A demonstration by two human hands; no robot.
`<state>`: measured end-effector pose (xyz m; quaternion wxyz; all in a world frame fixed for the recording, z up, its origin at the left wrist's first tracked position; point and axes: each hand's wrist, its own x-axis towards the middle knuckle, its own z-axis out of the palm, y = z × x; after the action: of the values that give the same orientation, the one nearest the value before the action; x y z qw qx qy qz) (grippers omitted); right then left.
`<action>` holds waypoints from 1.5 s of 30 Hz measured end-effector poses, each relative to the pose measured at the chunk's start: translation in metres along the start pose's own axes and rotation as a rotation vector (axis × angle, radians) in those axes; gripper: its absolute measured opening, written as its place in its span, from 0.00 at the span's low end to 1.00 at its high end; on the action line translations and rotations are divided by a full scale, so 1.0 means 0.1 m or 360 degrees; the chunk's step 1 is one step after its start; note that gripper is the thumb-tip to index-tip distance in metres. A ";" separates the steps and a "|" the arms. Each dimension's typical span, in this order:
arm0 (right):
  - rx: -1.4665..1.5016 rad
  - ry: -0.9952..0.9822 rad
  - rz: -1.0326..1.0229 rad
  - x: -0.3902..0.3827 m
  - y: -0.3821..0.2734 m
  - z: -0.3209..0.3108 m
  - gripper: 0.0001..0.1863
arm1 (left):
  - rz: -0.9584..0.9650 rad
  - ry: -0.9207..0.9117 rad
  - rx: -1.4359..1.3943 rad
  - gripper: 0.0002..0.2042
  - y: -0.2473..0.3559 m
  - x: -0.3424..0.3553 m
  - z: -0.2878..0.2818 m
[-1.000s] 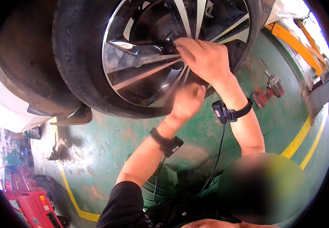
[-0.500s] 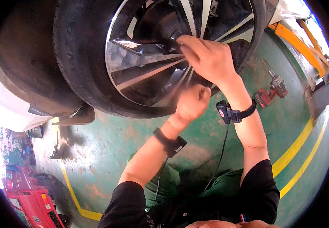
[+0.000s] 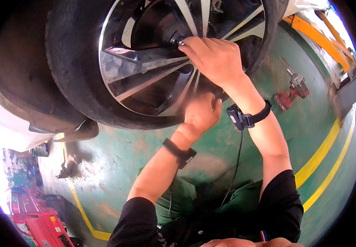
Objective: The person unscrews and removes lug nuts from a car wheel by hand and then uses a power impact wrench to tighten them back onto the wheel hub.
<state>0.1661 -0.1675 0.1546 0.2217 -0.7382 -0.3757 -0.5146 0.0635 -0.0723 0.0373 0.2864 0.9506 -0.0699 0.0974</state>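
First: What is in front of you?

Second: A big car wheel [image 3: 161, 53], at the top middle of the frame. It has a fat black tyre [image 3: 73, 74] and silver and black spokes [image 3: 153, 80].

First: And your right hand [image 3: 215, 57]?

Second: It is up on the wheel, near its middle. Your thumb and fingers are bent and close together, right by a small shiny bit [image 3: 180, 42]. I can't tell if you have hold of it.

First: What about your left hand [image 3: 203, 112]?

Second: It is lower, at the bottom edge of the wheel. Your fingers are curled in, but your hand hides their tips, so I can't tell if they hold something. You wear a black band [image 3: 180, 153] on that wrist, and another on the right one.

First: What else is around you?

Second: A red and grey power wrench [image 3: 294, 88] lies on the green floor [image 3: 124, 164], right of your right arm. An orange metal bar [image 3: 317, 43] is at the upper right. Yellow lines [image 3: 317, 168] run along the floor at the lower right.
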 end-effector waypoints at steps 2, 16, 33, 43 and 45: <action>0.0128 -0.0046 0.0001 0.04 -0.01 -0.02 0.11 | 0.0004 0.0016 0.0045 0.12 -0.06 0.00 0.02; 0.0083 -0.0185 0.0001 0.01 0.10 -0.05 0.10 | 0.0027 -0.0101 0.0045 0.13 0.07 0.01 -0.09; 0.0126 -0.0309 -0.0013 0.03 0.09 -0.09 0.13 | 0.0016 -0.0154 0.0096 0.16 0.05 -0.01 -0.10; 0.0160 -0.0201 0.0007 0.01 0.08 -0.01 0.09 | -0.0009 -0.0179 0.0100 0.16 0.05 -0.02 -0.10; 0.0155 -0.0136 0.0063 -0.02 0.04 0.04 0.09 | -0.0007 -0.0231 0.0109 0.16 0.06 0.01 -0.09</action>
<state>0.1708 -0.1678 0.1516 0.2513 -0.7551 -0.3947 -0.4592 0.0622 -0.0718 0.0479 0.2482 0.9645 -0.0851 0.0300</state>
